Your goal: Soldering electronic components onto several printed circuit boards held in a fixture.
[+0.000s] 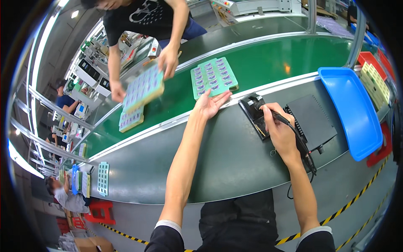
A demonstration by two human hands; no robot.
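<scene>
Floor [145,216]: grey, striped hazard tape [357,197] lower right
Lighting: tube lamp [40,48], upper left
Seating: red stool [100,206], lower left

Our dark bench [226,157] carries a black stand [255,119] — a dark box [314,122] beside it. On our green belt [277,59] lie pale-green trays [215,76].

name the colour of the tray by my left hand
The tray is pale green, clearest in head view.
</scene>
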